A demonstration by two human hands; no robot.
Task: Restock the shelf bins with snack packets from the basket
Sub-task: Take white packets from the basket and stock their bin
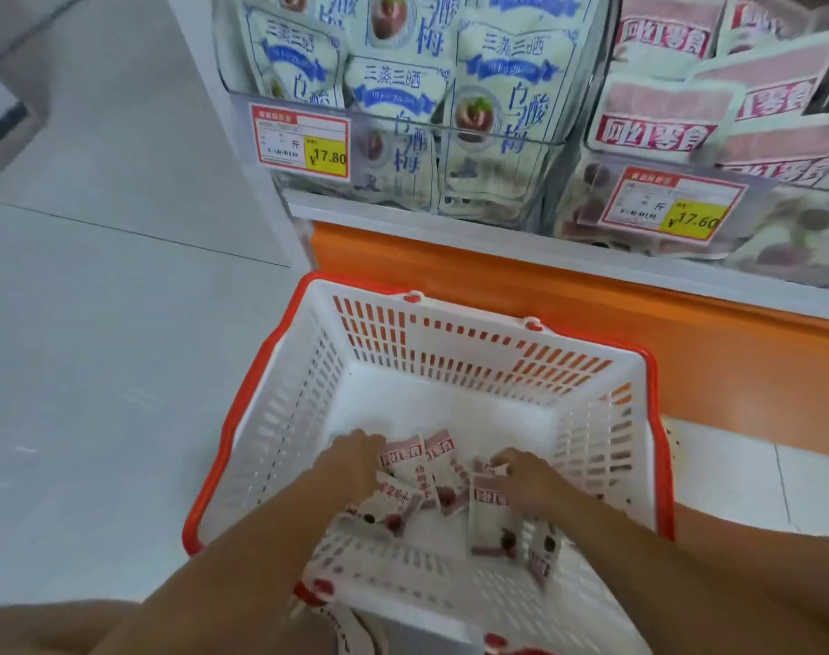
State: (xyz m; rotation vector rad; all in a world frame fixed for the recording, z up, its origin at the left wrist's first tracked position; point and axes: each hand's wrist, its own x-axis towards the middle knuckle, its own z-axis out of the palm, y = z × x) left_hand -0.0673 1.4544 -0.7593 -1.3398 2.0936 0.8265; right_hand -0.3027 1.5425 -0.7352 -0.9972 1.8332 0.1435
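Observation:
A white basket (pixel 450 333) with an orange rim sits on the floor below the shelf. Several pink-and-white snack packets (pixel 438 470) lie on its bottom. My left hand (pixel 351 460) reaches in from the left, fingers curled down over the packets at that side. My right hand (pixel 528 479) reaches in from the right and pinches the top edge of a packet (pixel 488 508). Above, a clear shelf bin (pixel 715 153) on the right holds matching pink packets.
A second clear bin (pixel 403 130) on the left holds blue-and-white packets, with a 17.80 price tag (pixel 301 146). The right bin's tag (pixel 672 205) reads 17.60. An orange base panel (pixel 568 295) runs under the shelf. Grey tiled floor (pixel 110 347) lies to the left.

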